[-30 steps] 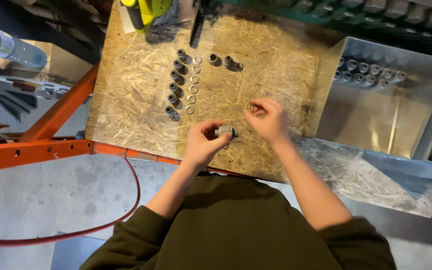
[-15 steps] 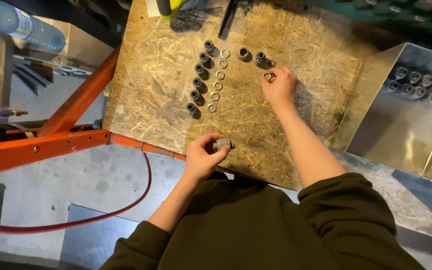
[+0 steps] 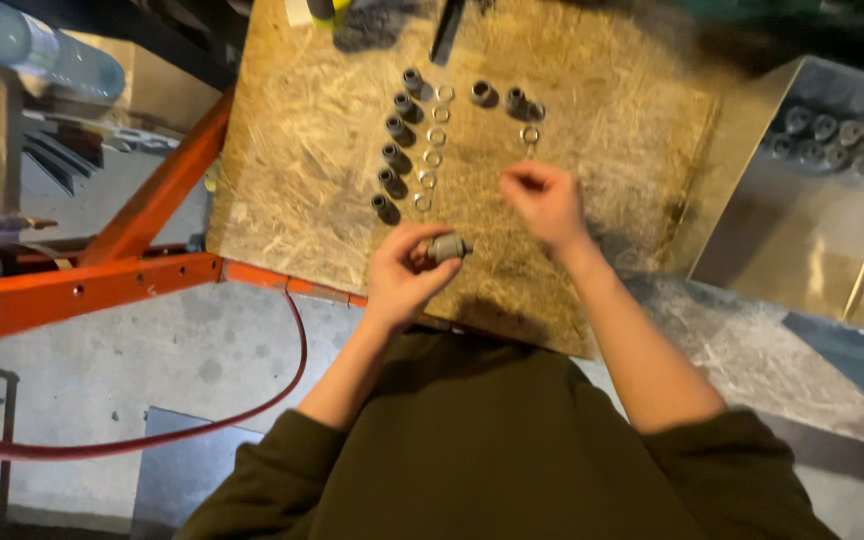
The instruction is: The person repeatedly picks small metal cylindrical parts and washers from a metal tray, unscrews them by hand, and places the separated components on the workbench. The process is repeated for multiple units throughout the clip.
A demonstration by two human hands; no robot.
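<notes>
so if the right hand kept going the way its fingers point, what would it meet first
Probably the metal ring lying on the chipboard just beyond the right hand, with the grey sleeve behind it; depth is hard to judge.

Strand-board table [image 3: 302, 190] on an orange steel frame [image 3: 82, 290], laid out with small metal parts.

Down the middle, a slanting column of six dark grey cylindrical sleeves [image 3: 393, 155], each paired with a pale metal ring [image 3: 433, 147] just to its right. Near the far edge, two more sleeves [image 3: 497, 96] side by side, one further ring [image 3: 530, 134] just below them. At the top edge, a yellow-green tool [image 3: 324, 10] and a dark flat bar [image 3: 448, 28], both partly cut off. To the right, touching the board's edge, an open sheet-metal tray [image 3: 752, 250] with more grey sleeves [image 3: 832, 135] in its far corner.
</notes>
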